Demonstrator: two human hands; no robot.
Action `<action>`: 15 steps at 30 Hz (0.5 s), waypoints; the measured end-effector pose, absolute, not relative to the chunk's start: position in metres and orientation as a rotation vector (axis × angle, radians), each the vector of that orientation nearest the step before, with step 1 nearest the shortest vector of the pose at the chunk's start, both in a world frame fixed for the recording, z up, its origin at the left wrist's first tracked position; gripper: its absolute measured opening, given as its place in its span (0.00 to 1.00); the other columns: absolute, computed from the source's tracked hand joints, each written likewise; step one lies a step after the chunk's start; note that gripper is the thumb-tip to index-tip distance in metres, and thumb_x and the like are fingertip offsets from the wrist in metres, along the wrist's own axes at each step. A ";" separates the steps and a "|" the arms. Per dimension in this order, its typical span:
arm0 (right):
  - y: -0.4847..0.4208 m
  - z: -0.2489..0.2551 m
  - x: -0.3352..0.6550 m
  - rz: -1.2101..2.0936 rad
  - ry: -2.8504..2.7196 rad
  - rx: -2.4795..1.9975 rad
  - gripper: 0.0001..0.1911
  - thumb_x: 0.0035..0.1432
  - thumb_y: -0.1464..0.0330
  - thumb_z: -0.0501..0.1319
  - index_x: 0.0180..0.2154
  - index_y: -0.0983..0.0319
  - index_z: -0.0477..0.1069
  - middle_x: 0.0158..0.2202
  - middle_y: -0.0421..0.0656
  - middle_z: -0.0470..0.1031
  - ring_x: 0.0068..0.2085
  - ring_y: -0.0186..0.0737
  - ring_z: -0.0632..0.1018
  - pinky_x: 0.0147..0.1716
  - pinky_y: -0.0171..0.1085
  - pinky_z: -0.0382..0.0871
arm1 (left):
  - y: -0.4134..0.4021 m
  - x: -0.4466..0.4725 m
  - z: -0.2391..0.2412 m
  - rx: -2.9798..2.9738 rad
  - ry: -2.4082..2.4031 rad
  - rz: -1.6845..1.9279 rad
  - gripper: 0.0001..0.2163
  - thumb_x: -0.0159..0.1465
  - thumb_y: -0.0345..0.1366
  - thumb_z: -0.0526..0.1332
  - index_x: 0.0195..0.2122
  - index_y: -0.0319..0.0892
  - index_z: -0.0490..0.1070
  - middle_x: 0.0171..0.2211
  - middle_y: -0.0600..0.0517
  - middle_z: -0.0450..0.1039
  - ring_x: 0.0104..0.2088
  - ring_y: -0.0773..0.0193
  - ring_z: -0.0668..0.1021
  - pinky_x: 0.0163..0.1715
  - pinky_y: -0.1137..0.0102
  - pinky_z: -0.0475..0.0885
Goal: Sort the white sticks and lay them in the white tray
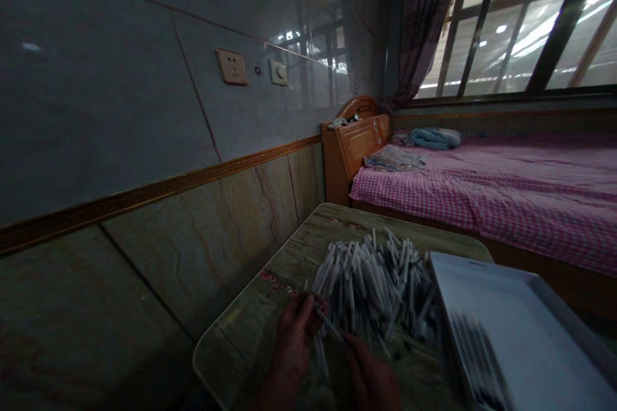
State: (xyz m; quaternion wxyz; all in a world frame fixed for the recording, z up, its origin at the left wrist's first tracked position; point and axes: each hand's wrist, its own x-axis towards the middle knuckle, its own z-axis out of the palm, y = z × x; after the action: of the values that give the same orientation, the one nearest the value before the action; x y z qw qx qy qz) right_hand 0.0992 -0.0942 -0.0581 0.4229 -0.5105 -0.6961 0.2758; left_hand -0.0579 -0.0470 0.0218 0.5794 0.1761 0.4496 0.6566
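Note:
My left hand (295, 334) is closed, its thumb and fingers pinching one end of a slim whitish pen-like stick (330, 326). On the stick's other end, nearer to me, are the closed fingers of my right hand (370, 374). Just beyond both hands lies a large loose pile of similar white sticks (371, 279). A few more sticks (320, 354) lie on the table between my hands. Blur and dim light hide the stick's exact kind and its tips.
The marbled table (260, 340) has a pale rim. A white tray (535, 334) overlaps its right side, with a row of sticks (477, 353) along the tray's left part. A tiled wall (231, 212) runs along the left. Behind stands a bed (506, 186) with a pink checked cover.

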 end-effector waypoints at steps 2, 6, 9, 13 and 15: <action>-0.094 -0.060 0.099 0.658 -1.762 -1.282 0.22 0.70 0.53 0.47 0.52 0.51 0.74 0.43 0.41 0.83 0.40 0.39 0.84 0.38 0.29 0.76 | -0.049 -0.058 0.021 0.433 1.070 1.513 0.22 0.40 0.42 0.79 0.33 0.40 0.75 0.28 0.50 0.81 0.29 0.61 0.82 0.29 0.71 0.77; -0.092 -0.064 0.100 0.597 -1.801 -1.328 0.24 0.70 0.53 0.45 0.53 0.50 0.74 0.40 0.41 0.84 0.34 0.39 0.84 0.33 0.30 0.76 | -0.053 -0.055 0.020 0.493 1.074 1.529 0.20 0.41 0.43 0.78 0.31 0.40 0.75 0.28 0.50 0.80 0.29 0.61 0.82 0.30 0.71 0.77; -0.092 -0.064 0.102 0.588 -1.835 -1.332 0.23 0.69 0.53 0.47 0.54 0.50 0.74 0.41 0.43 0.83 0.38 0.42 0.84 0.37 0.33 0.77 | -0.055 -0.051 0.020 0.507 1.060 1.546 0.21 0.42 0.44 0.77 0.32 0.39 0.76 0.28 0.50 0.80 0.31 0.60 0.82 0.32 0.70 0.77; -0.098 -0.058 0.101 0.749 -1.751 -1.378 0.25 0.66 0.50 0.49 0.53 0.52 0.76 0.39 0.46 0.83 0.37 0.46 0.84 0.38 0.38 0.77 | -0.056 -0.047 0.023 0.494 1.031 1.547 0.20 0.42 0.43 0.77 0.34 0.39 0.77 0.29 0.50 0.80 0.32 0.59 0.83 0.33 0.70 0.78; -0.101 -0.054 0.097 0.893 -1.579 -1.380 0.27 0.64 0.47 0.49 0.51 0.52 0.77 0.41 0.46 0.83 0.39 0.47 0.83 0.41 0.39 0.76 | -0.056 -0.045 0.025 0.488 1.020 1.545 0.20 0.42 0.42 0.78 0.33 0.40 0.77 0.29 0.50 0.80 0.32 0.58 0.83 0.33 0.69 0.78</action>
State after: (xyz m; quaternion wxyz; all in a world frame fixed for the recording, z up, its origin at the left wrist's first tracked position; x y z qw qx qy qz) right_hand 0.0973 -0.1005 -0.0536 0.4179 -0.5502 -0.6292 0.3559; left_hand -0.0452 -0.0563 0.0248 0.5759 0.2082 0.4354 0.6598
